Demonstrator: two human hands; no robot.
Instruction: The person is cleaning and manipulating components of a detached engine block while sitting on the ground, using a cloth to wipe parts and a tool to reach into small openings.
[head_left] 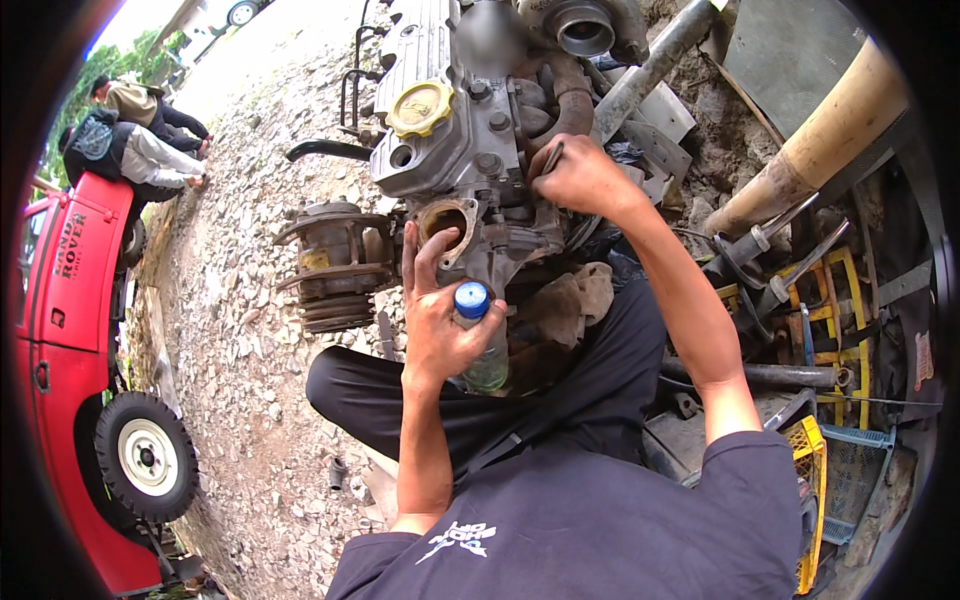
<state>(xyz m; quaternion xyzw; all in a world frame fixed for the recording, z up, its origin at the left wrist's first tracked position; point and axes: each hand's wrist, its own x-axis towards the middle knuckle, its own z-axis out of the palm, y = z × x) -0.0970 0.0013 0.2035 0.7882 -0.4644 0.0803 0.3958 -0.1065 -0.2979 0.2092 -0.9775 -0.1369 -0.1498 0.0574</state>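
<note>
An engine block with a ribbed cover [412, 75] stands before me, with a yellow oil filler cap [421, 108] on top. My left hand [445, 335] holds a clear plastic bottle [487, 368] with a blue cap [471, 299] by its thumb side. Two fingers of that hand reach to an open metal flange [446, 232] on the engine's near end and touch its rim. My right hand [590, 180] is closed on a thin dark piece [551, 158], against the engine's right side; the piece's lower end is hidden.
An alternator-like part with a pulley [342, 262] sits left of the engine, above gravel [240, 330]. A turbocharger [584, 28] is at the top. Right lie a bamboo pole [815, 140], metal rods and a yellow crate [808, 450]. A red vehicle [75, 330] and two people [135, 130] are left.
</note>
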